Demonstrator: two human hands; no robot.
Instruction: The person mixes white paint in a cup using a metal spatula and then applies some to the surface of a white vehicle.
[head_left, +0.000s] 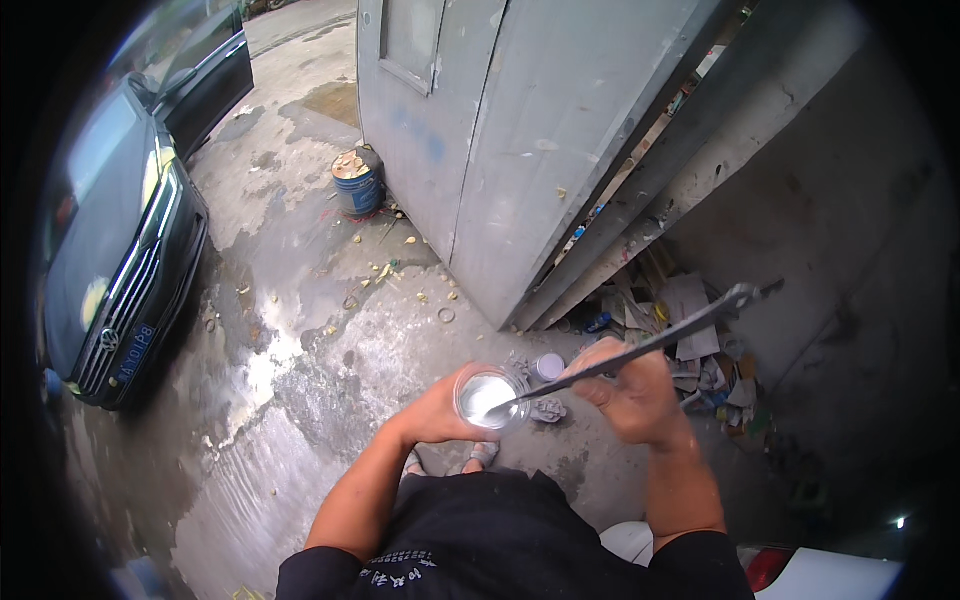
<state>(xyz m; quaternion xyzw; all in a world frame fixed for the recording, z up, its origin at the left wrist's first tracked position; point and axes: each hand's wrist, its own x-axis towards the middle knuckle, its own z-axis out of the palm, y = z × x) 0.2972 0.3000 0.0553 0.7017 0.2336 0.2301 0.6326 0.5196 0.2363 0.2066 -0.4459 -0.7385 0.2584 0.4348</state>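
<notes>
My left hand (437,412) is wrapped round a clear plastic cup (521,399) at chest level. Pale silvery-white liquid (485,396) that looks like paint lies in the cup. A long dark flat stir stick (680,329) slants up to the right, its lower end dipping into the liquid. Slightly blurred, my right hand (640,398) grips this stick partway along its length; its fingertips are partly hidden. Beyond the cup, on the ground, stand a small pale-lidded can (549,367) and a crumpled grey lump (548,410).
A grey metal door (450,140) rises ahead, with a blue bucket (359,192) of scraps beside it. Rubbish (715,365) is heaped at the right wall. At left a dark car (120,270) has its door open. Part of a white vehicle (840,577) shows at lower right.
</notes>
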